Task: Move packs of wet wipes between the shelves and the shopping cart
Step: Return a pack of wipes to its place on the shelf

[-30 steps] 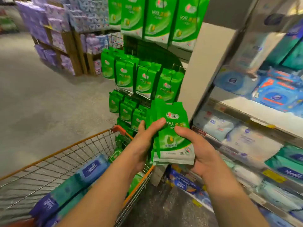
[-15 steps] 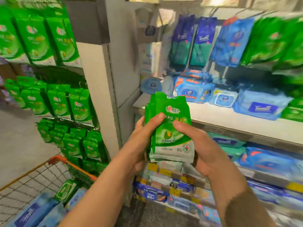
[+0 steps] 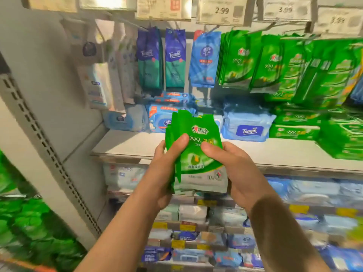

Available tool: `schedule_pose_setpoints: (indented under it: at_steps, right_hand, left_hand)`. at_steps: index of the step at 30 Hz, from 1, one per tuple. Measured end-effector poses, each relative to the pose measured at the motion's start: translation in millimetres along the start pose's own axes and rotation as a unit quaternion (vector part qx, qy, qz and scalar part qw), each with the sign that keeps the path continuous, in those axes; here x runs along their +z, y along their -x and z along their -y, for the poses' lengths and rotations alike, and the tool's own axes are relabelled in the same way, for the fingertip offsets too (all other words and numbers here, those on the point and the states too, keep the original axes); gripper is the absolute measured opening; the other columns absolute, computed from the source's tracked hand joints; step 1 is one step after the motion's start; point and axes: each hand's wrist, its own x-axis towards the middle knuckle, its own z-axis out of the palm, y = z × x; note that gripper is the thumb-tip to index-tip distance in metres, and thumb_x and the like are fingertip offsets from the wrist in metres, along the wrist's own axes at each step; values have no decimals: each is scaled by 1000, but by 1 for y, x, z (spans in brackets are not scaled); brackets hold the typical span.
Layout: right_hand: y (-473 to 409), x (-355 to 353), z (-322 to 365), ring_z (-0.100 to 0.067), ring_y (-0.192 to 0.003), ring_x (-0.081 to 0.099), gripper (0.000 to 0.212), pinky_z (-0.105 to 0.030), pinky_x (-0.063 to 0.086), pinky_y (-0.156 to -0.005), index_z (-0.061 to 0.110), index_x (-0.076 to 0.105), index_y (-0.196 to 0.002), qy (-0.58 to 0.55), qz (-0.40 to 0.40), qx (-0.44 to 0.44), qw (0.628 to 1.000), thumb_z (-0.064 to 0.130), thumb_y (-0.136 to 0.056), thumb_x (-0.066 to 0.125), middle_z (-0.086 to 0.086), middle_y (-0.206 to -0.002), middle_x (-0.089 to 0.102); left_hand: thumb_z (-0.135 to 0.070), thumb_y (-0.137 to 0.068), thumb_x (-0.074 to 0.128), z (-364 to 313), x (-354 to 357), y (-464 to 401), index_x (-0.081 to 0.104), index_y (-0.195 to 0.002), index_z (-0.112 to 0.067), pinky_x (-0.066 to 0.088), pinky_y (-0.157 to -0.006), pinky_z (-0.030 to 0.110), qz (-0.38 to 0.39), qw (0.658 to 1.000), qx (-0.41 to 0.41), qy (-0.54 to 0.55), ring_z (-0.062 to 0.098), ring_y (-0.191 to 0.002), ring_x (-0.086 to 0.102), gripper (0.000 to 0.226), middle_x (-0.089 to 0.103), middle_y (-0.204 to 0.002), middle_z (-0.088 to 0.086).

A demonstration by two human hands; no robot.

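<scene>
At centre frame, in front of the shelf edge (image 3: 275, 154), both hands hold a fanned stack of green wet-wipe packs (image 3: 198, 154) upright, label facing the camera. The left hand (image 3: 163, 173) wraps the stack's left edge, thumb pressed across the front panel. The right hand (image 3: 235, 173) cups the right edge and lower corner, thumb also on the front. Neither hand is free; both are closed around the stack. The shopping cart is not in view.

Matching green packs (image 3: 237, 59) hang from hooks at upper right of the frame, below the price tags (image 3: 222, 10), and more lie flat on the shelf at right. Judged from this, the step in hand is returning the stack to the display, either onto a hook or onto the shelf at right; which one cannot be told.

To perform it well:
- Square the fanned packs first, so the top edges line up. Any hang holes are not visible at this resolution.
- Keep one hand supporting the bottom edge while the other guides the top; the film packs appear slippery and may slide apart.
- Approach the matching green row, not the blue Tempo packs (image 3: 174, 57) at upper centre.
- Release only once the stack is fully supported.
</scene>
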Motion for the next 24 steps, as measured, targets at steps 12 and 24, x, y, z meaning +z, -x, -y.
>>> schedule_pose_setpoints:
  at_steps: [12,24]
  right_hand:
    - [-72,-20,49,-28,-98,75,22,-44,57,-89,8,67,-114,54,-145,-134,979,18,-95,65,-11,-104,78]
    - [-98,-29,88,-32,-89,68,22,-65,53,-79,38,63,-99,193,-323,-405,833,54,-84,63,3,-99,71]
  left_hand:
    - [-10,-66,80,-34,30,-104,50,-142,-16,62,-67,47,80,995,26,62,41,-97,75,83,73,-120,21]
    - [-21,-47,83,-51,19,-167,54,-141,-17,58,-87,60,129,990,39,51,41,-102,71,99,72,-124,18]
